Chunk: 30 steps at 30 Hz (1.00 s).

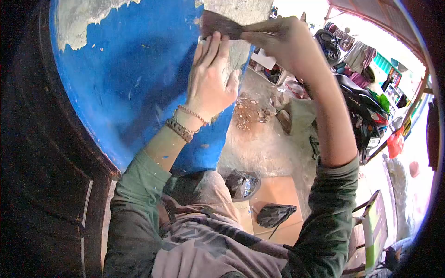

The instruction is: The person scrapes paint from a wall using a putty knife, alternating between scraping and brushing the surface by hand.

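Observation:
A blue-painted wall [139, 88] fills the left, with paint gone in patches that show a pale grey surface. At the wall's corner, a dark flat-bladed scraper [221, 24] lies against the bared surface. My right hand [278, 39] is closed round the scraper's narrow end and somewhat blurred. Below the blade, my left hand [211, 76] rests flat on the wall's corner, fingers stretched upward and fingertips at the blade's lower edge. Braided bracelets [180, 129] circle the left wrist.
Broken rubble [257, 113] lies on the concrete floor. Below me are a black bag [274, 215] on tan tiles and a bucket lined with black plastic [243, 184]. A motorcycle [361, 106] stands to the right, near hanging clothes [357, 55]. A dark wooden door [46, 162] borders the left.

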Each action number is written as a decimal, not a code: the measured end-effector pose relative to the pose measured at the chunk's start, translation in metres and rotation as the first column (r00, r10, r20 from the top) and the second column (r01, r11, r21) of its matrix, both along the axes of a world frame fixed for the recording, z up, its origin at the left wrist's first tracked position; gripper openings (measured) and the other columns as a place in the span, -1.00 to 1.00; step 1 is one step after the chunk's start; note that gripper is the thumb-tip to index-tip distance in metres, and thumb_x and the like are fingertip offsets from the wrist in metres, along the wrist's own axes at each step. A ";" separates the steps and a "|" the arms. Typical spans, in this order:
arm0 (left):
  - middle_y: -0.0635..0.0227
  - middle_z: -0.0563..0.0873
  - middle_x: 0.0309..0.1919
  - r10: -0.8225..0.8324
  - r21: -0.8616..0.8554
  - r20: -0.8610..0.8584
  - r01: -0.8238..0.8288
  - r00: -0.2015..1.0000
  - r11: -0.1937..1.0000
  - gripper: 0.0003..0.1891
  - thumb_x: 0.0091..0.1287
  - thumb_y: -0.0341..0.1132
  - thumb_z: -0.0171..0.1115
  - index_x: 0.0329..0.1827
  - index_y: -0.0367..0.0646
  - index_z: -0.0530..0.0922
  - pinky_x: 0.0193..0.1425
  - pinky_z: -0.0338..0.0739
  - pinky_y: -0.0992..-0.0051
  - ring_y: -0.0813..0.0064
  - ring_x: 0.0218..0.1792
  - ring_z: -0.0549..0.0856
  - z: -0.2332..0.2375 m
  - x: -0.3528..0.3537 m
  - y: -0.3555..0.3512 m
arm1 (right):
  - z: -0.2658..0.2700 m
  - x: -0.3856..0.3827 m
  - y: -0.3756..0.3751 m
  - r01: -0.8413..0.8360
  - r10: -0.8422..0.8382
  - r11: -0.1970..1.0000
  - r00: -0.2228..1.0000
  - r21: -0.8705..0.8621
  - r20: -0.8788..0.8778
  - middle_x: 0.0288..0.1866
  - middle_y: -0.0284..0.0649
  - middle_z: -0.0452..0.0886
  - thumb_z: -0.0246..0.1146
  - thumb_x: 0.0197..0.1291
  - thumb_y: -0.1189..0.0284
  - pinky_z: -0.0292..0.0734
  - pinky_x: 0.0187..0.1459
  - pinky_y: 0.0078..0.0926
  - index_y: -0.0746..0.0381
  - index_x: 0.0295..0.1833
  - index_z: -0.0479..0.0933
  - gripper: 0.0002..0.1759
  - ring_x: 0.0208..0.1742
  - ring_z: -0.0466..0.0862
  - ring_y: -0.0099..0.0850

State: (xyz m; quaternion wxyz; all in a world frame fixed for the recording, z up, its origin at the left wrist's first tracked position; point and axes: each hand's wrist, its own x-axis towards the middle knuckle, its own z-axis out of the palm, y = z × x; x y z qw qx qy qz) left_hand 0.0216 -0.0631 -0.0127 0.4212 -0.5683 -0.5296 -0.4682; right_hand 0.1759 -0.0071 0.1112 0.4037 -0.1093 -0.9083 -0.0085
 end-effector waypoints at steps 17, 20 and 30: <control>-0.22 0.24 0.39 -0.132 0.020 -0.041 0.133 0.990 0.991 -0.25 0.10 -0.34 0.27 0.37 -0.44 0.22 0.51 0.06 0.12 -0.17 0.40 0.23 0.027 -0.002 -0.005 | 0.054 0.009 -0.040 0.221 -0.209 0.947 0.975 -0.235 0.074 -0.42 -0.09 0.72 0.37 0.08 0.27 0.59 -0.28 -0.43 0.25 -0.14 0.71 -0.69 -0.42 0.69 -0.39; -0.21 0.24 0.39 -0.107 0.076 -0.052 0.111 0.993 0.991 -0.23 0.09 -0.35 0.28 0.40 -0.38 0.21 0.52 0.06 0.13 -0.17 0.40 0.23 0.034 -0.002 0.004 | 0.047 -0.007 -0.039 0.207 -0.202 0.975 0.978 -0.084 0.061 -0.44 -0.11 0.72 0.34 0.12 0.33 0.59 -0.34 -0.49 0.27 -0.12 0.71 -0.72 -0.55 0.63 -0.48; -0.23 0.26 0.38 -0.096 0.086 -0.039 0.099 0.995 0.991 -0.21 0.06 -0.34 0.30 0.38 -0.44 0.21 0.54 0.02 0.15 -0.16 0.41 0.23 0.041 0.003 0.002 | 0.060 0.014 -0.054 0.184 -0.183 0.983 0.977 -0.007 0.109 -0.44 -0.09 0.72 0.36 0.09 0.22 0.57 -0.29 -0.44 0.20 -0.14 0.73 -0.69 -0.49 0.65 -0.39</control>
